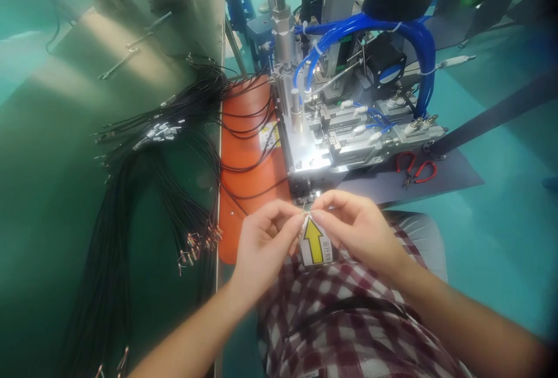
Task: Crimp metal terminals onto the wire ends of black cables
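Observation:
My left hand point(272, 232) and my right hand point(355, 224) meet in front of my body, just before the near end of the machine. Thumb and forefinger of each hand are pinched together on thin wire ends point(308, 213), whose fine detail is too small to make out. Below the fingertips is a white label with a yellow arrow point(314, 244). Black cables point(253, 166) run across the orange panel point(255, 209) to the left of the machine. Whether the pinched wires belong to one of these cables I cannot tell.
The metal machine point(305, 145) with blue air hoses point(425, 58) stands ahead. Red-handled pliers point(410, 177) lie at its right. On the green surface point(30, 221) to the left hang bundles of black cables point(113, 215) with bare ends. A dark bar point(492, 113) slants in from the right.

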Available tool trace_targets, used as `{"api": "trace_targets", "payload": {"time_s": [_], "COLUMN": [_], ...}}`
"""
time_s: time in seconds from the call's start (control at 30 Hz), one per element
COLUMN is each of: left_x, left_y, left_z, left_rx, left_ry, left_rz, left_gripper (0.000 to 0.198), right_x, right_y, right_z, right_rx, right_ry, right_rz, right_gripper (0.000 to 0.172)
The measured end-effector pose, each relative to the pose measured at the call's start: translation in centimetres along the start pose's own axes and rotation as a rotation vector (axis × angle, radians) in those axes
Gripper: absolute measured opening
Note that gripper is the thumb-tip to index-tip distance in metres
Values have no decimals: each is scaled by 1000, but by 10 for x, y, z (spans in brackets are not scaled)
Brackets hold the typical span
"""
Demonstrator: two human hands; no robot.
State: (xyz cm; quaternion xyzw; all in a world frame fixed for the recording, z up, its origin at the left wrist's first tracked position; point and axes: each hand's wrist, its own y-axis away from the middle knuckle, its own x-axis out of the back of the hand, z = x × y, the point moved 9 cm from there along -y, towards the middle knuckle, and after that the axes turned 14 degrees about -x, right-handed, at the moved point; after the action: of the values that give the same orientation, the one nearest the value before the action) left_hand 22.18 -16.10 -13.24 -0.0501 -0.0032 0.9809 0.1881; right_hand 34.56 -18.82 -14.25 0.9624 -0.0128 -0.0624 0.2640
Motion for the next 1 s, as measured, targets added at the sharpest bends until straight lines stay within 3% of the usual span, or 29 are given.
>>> {"api": "trace_targets", "payload": {"time_s": [0.23,0.4,0.7,1.0], "left_x": [-1,-4,-1,0], "left_y": [-1,-1,1,0], "left_z": [0,-2,-15,-19], "left_rx": [35,84,247,277], "left_ry": [57,9,-100,26], "left_rz": [-90,-174,-167,-104], "left_gripper": [15,15,21,17], "right_x": [-11,-14,-13,-13], "right_y": [-12,-15,-10,-5], "right_z": [8,-3,-16,-36], "right_rx": [-101,-100,57,304], "right_ry": [-95,-6,219,454], "right_rz": [-308,-386,-312,-184], "right_gripper": [20,21,13,12]}}
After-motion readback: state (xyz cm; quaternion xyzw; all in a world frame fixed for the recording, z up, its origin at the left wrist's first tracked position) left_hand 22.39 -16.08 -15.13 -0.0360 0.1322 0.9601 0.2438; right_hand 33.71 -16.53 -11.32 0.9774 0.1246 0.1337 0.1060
